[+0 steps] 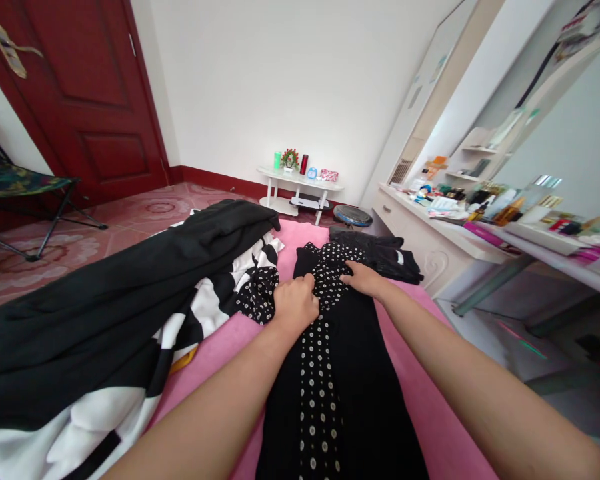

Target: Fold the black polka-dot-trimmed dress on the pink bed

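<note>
A long black dress (375, 373) with a white-dotted front panel lies lengthwise before me on a pink bed cover (430, 387). My left hand (296, 303) is closed in a fist on the dress's dotted upper part, and a dotted sleeve (260, 297) spreads out to its left. On the other side of the dotted top rests my right hand (364, 279), thumb and forefinger apart on the cloth. Its remaining fingers are partly hidden.
A black blanket with white patches (145, 267) is heaped along the left. Folded dark clothes (393, 257) lie beyond the dress. A low white table (300, 179) stands by the wall, a cluttered dresser (435, 230) at right, a camouflage folding chair (25, 180) at left.
</note>
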Available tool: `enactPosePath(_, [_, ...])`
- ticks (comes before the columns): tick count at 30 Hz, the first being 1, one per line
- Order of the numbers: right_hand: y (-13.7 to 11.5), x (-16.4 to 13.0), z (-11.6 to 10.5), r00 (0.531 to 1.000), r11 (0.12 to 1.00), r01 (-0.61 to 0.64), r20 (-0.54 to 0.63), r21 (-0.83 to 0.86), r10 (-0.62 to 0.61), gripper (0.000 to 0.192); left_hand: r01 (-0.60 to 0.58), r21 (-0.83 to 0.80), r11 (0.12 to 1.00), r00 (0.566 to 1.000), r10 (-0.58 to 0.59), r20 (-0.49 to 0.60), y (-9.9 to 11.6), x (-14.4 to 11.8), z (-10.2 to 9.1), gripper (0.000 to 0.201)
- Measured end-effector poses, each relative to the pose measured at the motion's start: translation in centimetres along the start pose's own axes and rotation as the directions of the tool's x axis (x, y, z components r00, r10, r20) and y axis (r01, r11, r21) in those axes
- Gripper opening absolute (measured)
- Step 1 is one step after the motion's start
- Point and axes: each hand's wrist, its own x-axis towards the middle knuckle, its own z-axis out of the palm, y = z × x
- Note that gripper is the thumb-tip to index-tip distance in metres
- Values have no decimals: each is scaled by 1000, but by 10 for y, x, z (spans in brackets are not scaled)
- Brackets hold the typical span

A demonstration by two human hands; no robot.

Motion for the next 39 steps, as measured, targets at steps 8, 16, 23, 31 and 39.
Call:
enactPosePath(8, [-28, -64, 30, 996, 1000, 1, 86, -20, 1, 55, -21, -37, 999, 999, 20, -39, -1, -3, 1, 15])
enactPosePath(16, [-54, -111, 28, 999, 999, -37, 3, 4, 37, 59, -53, -63, 997, 996, 48, -73, -7, -6, 1, 13])
enactPosePath(23, [-54, -135, 42, 989, 1000, -4, -148, 5, 5, 54, -125, -125, 984, 992, 121, -42, -8, -19, -6, 16])
enactPosePath(31, [-49, -132, 42, 983, 998, 14, -185, 58, -3, 54, -217, 116, 969, 964, 232, -133, -49, -38, -72, 56])
enactPosePath(39, [-46, -133, 42, 979, 995, 24, -202, 100, -4, 52, 211, 88, 974, 974, -217, 59, -91, -36, -70, 48])
